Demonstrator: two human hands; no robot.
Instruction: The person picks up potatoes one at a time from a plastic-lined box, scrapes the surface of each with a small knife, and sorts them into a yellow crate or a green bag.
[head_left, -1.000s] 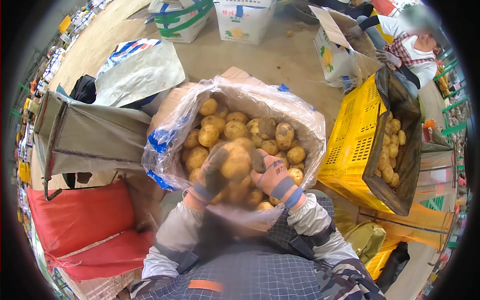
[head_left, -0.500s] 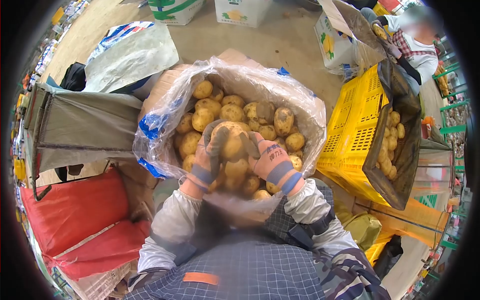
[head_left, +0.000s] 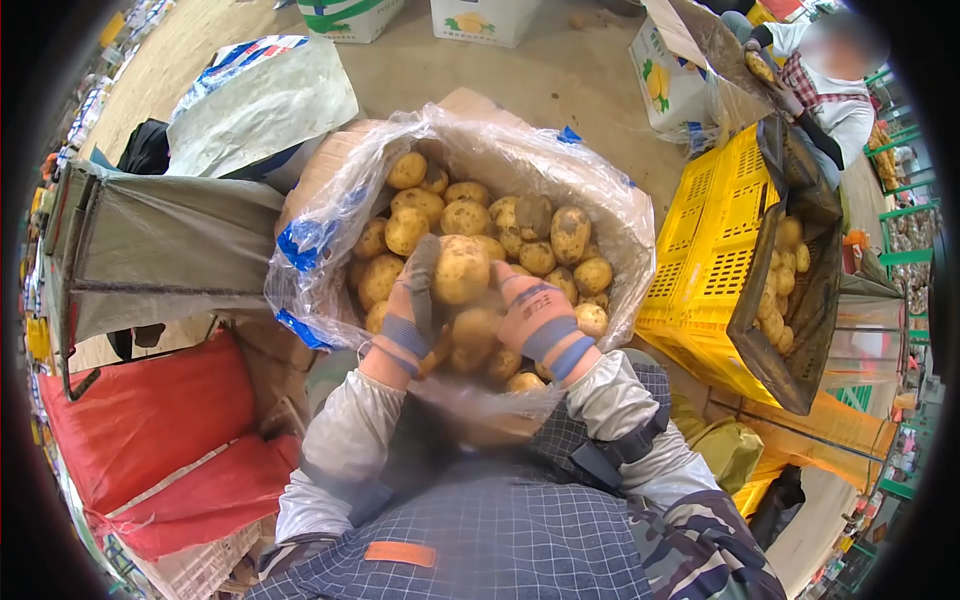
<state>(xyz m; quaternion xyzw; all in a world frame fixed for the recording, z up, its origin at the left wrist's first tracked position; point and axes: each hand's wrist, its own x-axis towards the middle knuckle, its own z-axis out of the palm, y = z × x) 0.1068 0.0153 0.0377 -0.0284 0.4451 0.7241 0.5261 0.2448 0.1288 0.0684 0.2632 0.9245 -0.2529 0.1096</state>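
Note:
A yellowish potato (head_left: 462, 270) is between my two gloved hands, above other potatoes (head_left: 570, 234) in a carton lined with clear plastic (head_left: 615, 215). My left hand (head_left: 410, 303) grips the potato's left side, its dark-palmed thumb along the edge. On the other side, my right hand (head_left: 537, 312) is closed with its fingertips against the potato. Both gloves are orange-pink with blue-grey cuffs. Several potatoes in the carton carry dark soil patches. Those nearest my body look blurred, and my hands hide part of the pile.
Yellow crates (head_left: 715, 265) stand at the right, with potatoes (head_left: 782, 290) in a dark-lined one. Further back, a person (head_left: 825, 95) holds a potato beside an open carton (head_left: 668, 85). At left are a grey fabric-covered frame (head_left: 180, 235) and red sacks (head_left: 150, 420).
The potato shows more of its face now, as the fingers that lay across its front have shifted to its sides. It sits slightly left and my right hand has turned.

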